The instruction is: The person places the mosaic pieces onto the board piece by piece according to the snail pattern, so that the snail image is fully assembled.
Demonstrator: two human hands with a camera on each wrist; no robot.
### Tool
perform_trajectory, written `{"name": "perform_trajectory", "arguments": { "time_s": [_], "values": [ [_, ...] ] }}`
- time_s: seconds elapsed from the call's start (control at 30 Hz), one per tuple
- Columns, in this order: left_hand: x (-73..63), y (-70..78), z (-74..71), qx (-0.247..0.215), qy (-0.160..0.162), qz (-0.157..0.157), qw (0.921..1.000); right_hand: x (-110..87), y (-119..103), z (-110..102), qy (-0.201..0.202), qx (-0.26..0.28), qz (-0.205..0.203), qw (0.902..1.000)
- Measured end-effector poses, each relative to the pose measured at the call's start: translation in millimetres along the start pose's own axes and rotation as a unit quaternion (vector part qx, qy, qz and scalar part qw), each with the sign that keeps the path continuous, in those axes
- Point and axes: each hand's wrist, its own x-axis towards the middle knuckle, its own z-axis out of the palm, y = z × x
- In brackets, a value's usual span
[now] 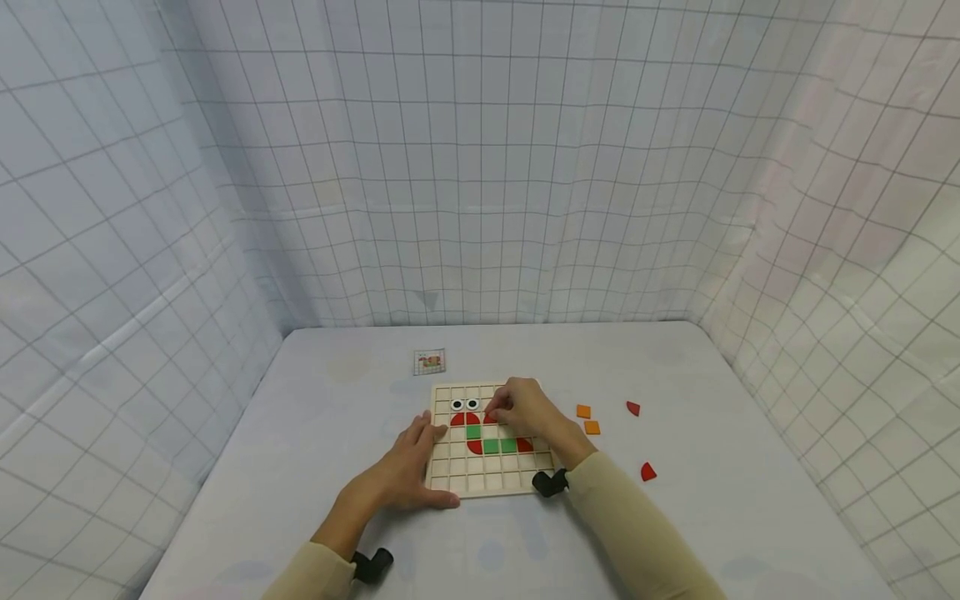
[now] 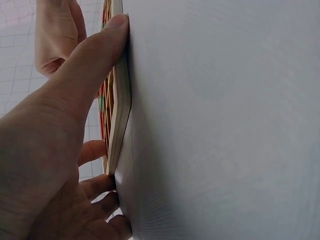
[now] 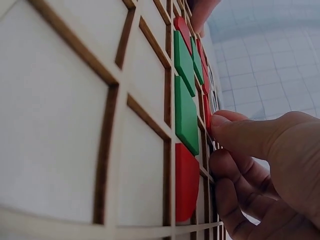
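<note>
A pale wooden grid board (image 1: 456, 482) lies flat on the table. My left hand (image 1: 405, 467) spans its near left corner, thumb along the front edge and spread fingers at the left side. With thumb and fingertips, my right hand (image 1: 525, 406) pinches a red quarter-circle tile (image 3: 207, 114) at a cell in the upper middle. Two round eye tiles (image 1: 472, 404) sit in the upper rows. Below them are red rounded tiles (image 1: 457, 420) and a green square tile (image 1: 472, 432). Lower, two more green squares (image 1: 491, 447) lie between red rounded tiles (image 1: 525, 446).
Right of the board lie two orange square tiles (image 1: 592, 427) and two loose red quarter-circle tiles (image 1: 648, 472). A small picture card (image 1: 430, 362) rests behind the board, toward the left. Grid-lined white curtains (image 1: 480, 167) enclose the table (image 1: 315, 433) at the back and sides.
</note>
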Motion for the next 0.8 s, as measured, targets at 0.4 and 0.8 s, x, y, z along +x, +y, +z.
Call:
{"name": "perform_trajectory", "arguments": {
  "time_s": [0.4, 0.8],
  "values": [
    [-0.4, -2.5, 3.2, -0.002, -0.001, 0.001, 1.0000, -9.1, 1, -5, 0.017, 0.013, 0.011, 0.9997],
    [-2.0, -1.8, 2.5, 0.004, 0.002, 0.006, 1.0000, -36.6, 37, -49, 0.058, -0.028, -0.002, 0.9979]
  ]
}}
